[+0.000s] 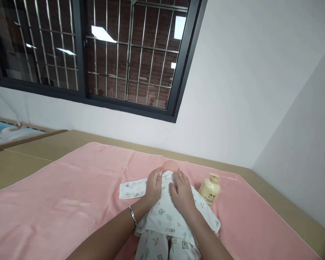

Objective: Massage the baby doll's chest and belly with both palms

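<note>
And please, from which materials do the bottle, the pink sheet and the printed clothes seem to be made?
Bottle: probably plastic, glossy, with bright highlights on its smooth shoulder.
Pink sheet: soft-looking, matte fabric, shown by its creases; I cannot tell the fibre.
Printed clothes: light, matte cloth, perhaps cotton, judging by the soft folds and loose hem.

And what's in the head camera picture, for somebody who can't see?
A person's left hand and right hand touch the upper part of the white printed shirt on a doll, which lies on a pink blanket beside a pale yellow bottle. Behind is a wall with a barred window.
</note>
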A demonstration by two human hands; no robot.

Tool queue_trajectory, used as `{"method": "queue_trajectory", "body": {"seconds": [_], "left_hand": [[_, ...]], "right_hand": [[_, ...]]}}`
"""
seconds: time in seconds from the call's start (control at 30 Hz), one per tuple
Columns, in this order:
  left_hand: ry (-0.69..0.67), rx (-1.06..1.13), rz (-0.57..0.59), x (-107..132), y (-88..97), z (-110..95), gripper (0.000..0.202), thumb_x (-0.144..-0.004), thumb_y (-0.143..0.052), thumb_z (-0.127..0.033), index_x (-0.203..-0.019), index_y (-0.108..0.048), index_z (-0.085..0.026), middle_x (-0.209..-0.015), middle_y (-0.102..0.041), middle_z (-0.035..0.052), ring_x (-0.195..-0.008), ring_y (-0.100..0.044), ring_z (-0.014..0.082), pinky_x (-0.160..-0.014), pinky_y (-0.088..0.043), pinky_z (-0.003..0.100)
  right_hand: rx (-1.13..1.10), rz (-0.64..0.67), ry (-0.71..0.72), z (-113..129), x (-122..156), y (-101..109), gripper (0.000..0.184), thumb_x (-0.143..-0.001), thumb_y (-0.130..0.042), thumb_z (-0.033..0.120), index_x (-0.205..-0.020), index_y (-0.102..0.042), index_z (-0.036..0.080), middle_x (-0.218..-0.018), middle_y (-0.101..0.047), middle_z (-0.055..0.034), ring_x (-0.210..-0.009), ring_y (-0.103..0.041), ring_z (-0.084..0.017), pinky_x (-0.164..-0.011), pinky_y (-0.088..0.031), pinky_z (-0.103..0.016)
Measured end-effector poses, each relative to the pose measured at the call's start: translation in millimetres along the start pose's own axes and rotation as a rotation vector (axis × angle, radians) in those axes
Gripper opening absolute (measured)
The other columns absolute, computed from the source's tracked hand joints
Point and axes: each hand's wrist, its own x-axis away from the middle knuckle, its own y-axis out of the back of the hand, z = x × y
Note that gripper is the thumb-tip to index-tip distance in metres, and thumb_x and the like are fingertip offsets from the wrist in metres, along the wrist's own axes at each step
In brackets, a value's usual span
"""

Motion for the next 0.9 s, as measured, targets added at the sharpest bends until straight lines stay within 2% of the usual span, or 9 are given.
{"method": "queue_trajectory", "body": {"seconds": [0.13, 0.3, 0.43, 0.5, 0.6, 0.67, 0.73, 0.83, 0.9], "left_hand": [[0.003, -0.006, 0.005, -1, -1.5, 1, 0.042, -0.099, -0.03, -0.042, -0.12, -0.059, -0.018, -0.125, -0.061, 0.0116, -0.118, -0.054, 0.0234, -0.105, -0.039, 0.045], [0.017, -0.015, 0.027, -1, -2.4, 5, 0.043, -0.098, -0.03, -0.042, -0.12, -0.058, -0.017, -0.123, -0.061, 0.0118, -0.117, -0.055, 0.0228, -0.104, -0.04, 0.043], [0.059, -0.023, 0.042, -2, -1.3, 6, 0.041, -0.096, -0.035, -0.042, -0.116, -0.06, -0.017, -0.12, -0.063, 0.0121, -0.114, -0.056, 0.0243, -0.103, -0.041, 0.044], [0.116, -0.022, 0.044, -4, -1.0, 2, 0.038, -0.093, -0.04, -0.042, -0.112, -0.062, -0.017, -0.117, -0.065, 0.012, -0.112, -0.058, 0.0255, -0.102, -0.041, 0.045], [0.258, 0.051, 0.033, -7, -2.8, -13, 0.033, -0.09, -0.044, -0.04, -0.104, -0.064, -0.018, -0.11, -0.067, 0.011, -0.108, -0.06, 0.0265, -0.101, -0.042, 0.045], [0.341, 0.174, 0.036, -9, -6.2, -29, 0.029, -0.088, -0.044, -0.038, -0.097, -0.065, -0.019, -0.108, -0.068, 0.0102, -0.108, -0.06, 0.0261, -0.101, -0.042, 0.044], [0.41, 0.348, 0.046, -10, -12.2, -47, 0.025, -0.087, -0.047, -0.034, -0.093, -0.065, -0.019, -0.111, -0.067, 0.01, -0.111, -0.059, 0.0245, -0.102, -0.042, 0.041], [0.598, 0.679, 0.078, -12, -27.6, -76, 0.021, -0.087, -0.05, -0.031, -0.097, -0.064, -0.019, -0.12, -0.064, 0.0107, -0.114, -0.059, 0.0204, -0.104, -0.042, 0.034], [0.789, 0.894, 0.174, -15, -42.8, -92, 0.025, -0.09, -0.047, -0.035, -0.102, -0.061, -0.017, -0.123, -0.061, 0.014, -0.113, -0.061, 0.0198, -0.101, -0.046, 0.033]], "right_hand": [[-0.007, 0.064, 0.051, -4, -2, 3, 0.052, -0.093, -0.037, 0.034, -0.14, -0.047, 0.015, -0.151, -0.037, -0.0111, -0.142, -0.028, -0.027, -0.116, -0.016, -0.051], [-0.014, -0.032, 0.005, -5, -4, 3, 0.053, -0.092, -0.037, 0.031, -0.14, -0.045, 0.011, -0.151, -0.035, -0.0136, -0.143, -0.026, -0.025, -0.117, -0.016, -0.047], [-0.069, 0.08, 0.009, 0, -3, 1, 0.052, -0.091, -0.041, 0.033, -0.139, -0.048, 0.015, -0.152, -0.035, -0.0132, -0.142, -0.027, -0.028, -0.116, -0.018, -0.05], [-0.081, 0.01, -0.007, 2, -1, 2, 0.052, -0.092, -0.039, 0.03, -0.141, -0.045, 0.015, -0.153, -0.032, -0.0129, -0.144, -0.023, -0.026, -0.117, -0.016, -0.048], [-0.099, 0.007, 0.049, 1, 1, 5, 0.05, -0.093, -0.038, 0.031, -0.14, -0.046, 0.015, -0.151, -0.037, -0.0126, -0.143, -0.024, -0.024, -0.117, -0.014, -0.047], [-0.129, 0.088, 0.099, -3, 0, 8, 0.047, -0.093, -0.039, 0.034, -0.136, -0.051, 0.018, -0.148, -0.042, -0.0114, -0.14, -0.031, -0.025, -0.115, -0.018, -0.049], [-0.151, 0.08, 0.075, -9, -4, 17, 0.045, -0.093, -0.038, 0.031, -0.132, -0.055, 0.018, -0.146, -0.044, -0.0109, -0.136, -0.038, -0.024, -0.114, -0.021, -0.048], [-0.118, -0.129, -0.056, -24, -11, 42, 0.047, -0.089, -0.037, 0.023, -0.132, -0.055, 0.015, -0.146, -0.045, -0.0116, -0.136, -0.038, -0.023, -0.116, -0.019, -0.043], [-0.046, -0.294, -0.171, -38, -14, 61, 0.051, -0.087, -0.037, 0.02, -0.135, -0.051, 0.01, -0.149, -0.04, -0.0134, -0.14, -0.032, -0.024, -0.117, -0.016, -0.042]]}}
